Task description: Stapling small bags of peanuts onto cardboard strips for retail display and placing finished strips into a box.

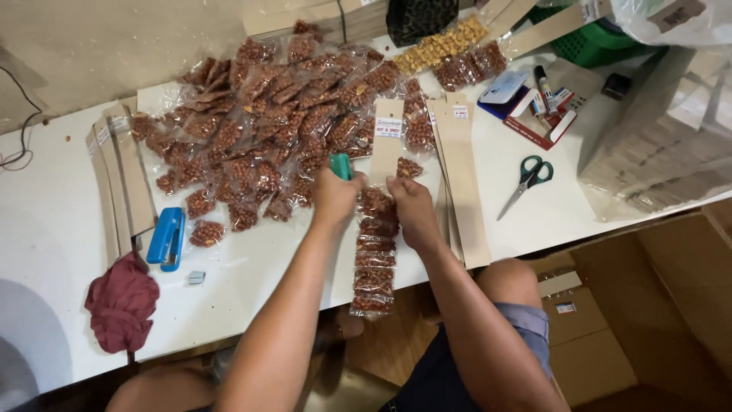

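Right across the back of the white desk point(61, 198), a big heap of nut packets point(267, 130). Near the front edge, a cardboard strip point(386, 141) with small packets point(374, 259) hanging over it. Left hand point(335, 197) wrapped around a green stapler point(341, 165). Right hand point(408, 202) pinching the strip. Blue stapler point(166, 239) toward the left edge.

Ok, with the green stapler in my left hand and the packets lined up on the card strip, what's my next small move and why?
Probably press the green stapler in your left hand down onto the topmost nut packet, fixing it to the cardboard strip. Your right hand holds the packet at the strip, and the stapler's nose sits right beside it.
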